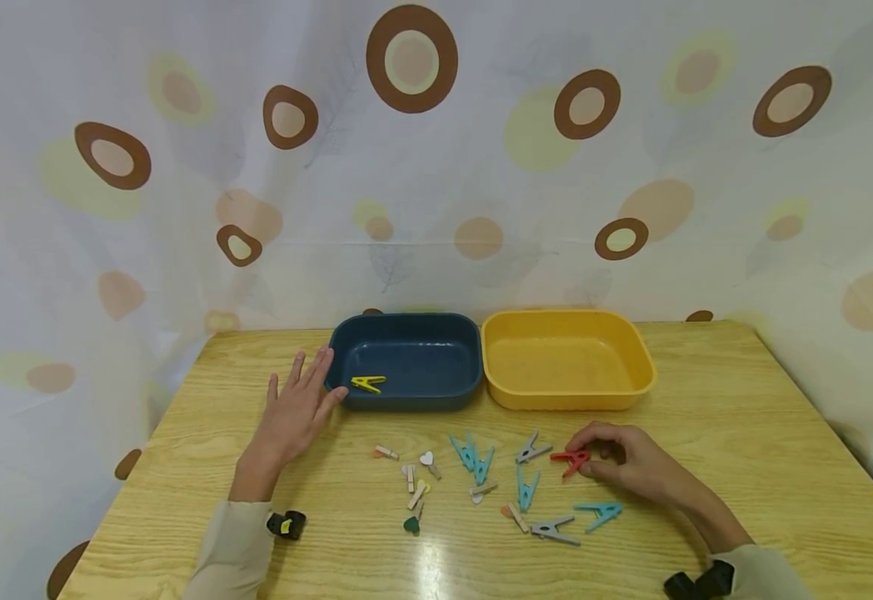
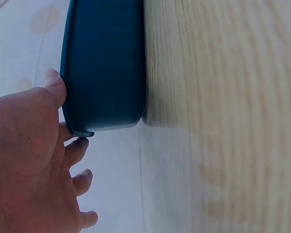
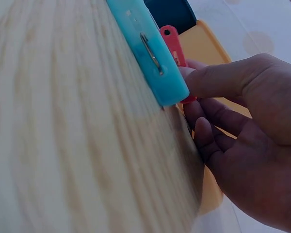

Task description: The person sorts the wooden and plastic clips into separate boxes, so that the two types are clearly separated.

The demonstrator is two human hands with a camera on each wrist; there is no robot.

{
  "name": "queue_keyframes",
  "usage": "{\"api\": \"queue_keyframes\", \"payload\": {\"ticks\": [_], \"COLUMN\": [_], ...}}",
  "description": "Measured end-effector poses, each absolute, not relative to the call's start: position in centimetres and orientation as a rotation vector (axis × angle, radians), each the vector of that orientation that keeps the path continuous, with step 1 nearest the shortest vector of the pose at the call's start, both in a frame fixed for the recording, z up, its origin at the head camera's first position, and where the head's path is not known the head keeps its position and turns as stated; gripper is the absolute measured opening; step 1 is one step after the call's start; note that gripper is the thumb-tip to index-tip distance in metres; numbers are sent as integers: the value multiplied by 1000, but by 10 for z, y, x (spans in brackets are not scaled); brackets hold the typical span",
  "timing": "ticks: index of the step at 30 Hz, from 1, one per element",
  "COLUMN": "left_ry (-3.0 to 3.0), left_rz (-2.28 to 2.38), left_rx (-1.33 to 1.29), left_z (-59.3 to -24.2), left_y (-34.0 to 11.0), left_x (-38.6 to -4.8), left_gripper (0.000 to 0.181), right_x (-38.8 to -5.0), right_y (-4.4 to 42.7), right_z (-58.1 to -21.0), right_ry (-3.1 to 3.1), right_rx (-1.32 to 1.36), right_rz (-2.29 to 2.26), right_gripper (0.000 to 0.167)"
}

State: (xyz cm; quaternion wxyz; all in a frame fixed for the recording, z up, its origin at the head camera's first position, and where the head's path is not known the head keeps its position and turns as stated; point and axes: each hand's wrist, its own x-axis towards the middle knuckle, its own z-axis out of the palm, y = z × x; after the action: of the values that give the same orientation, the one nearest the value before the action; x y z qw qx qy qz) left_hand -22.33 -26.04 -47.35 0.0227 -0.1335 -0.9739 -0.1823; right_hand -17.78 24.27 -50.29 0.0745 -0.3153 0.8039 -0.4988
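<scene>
My left hand (image 1: 296, 417) rests against the near left corner of the dark blue basin (image 1: 406, 402), its fingers stretched out and the thumb on the rim. In the left wrist view the thumb (image 2: 56, 87) touches the basin's edge. Inside that basin lies a yellow clothespin (image 1: 367, 383). My right hand (image 1: 635, 462) pinches a red clothespin (image 1: 571, 460) between thumb and fingers, low over the table. The right wrist view shows the red clothespin (image 3: 172, 46) partly hidden behind a turquoise clothespin (image 3: 153, 58) that stands nearer the camera.
A yellow basin (image 1: 567, 400) stands right of the blue one. Turquoise clothespins (image 1: 526, 489), grey clothespins (image 1: 554, 530) and small wooden clips (image 1: 417, 495) with heart shapes lie scattered on the wooden table (image 1: 346, 533). A patterned cloth (image 1: 436, 183) hangs behind.
</scene>
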Motion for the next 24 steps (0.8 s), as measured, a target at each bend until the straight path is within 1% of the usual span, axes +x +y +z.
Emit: {"api": "queue_keyframes", "payload": {"ticks": [3, 13, 24], "left_ry": [-3014, -3004, -2999], "left_rz": [-559, -555, -565], "left_rx": [-408, -414, -400], "left_z": [-473, -473, -474], "left_y": [-261, -260, -259], "left_x": [-223, -225, -224], "left_gripper": [73, 73, 73], "right_x": [-178, -176, -171], "right_y": [242, 241, 230], "right_z": [-502, -495, -473], "right_ry": [2451, 2555, 2643], "right_rx": [-898, -879, -854], "right_rz": [-1493, -1462, -1484], "right_gripper": [21, 22, 21]}}
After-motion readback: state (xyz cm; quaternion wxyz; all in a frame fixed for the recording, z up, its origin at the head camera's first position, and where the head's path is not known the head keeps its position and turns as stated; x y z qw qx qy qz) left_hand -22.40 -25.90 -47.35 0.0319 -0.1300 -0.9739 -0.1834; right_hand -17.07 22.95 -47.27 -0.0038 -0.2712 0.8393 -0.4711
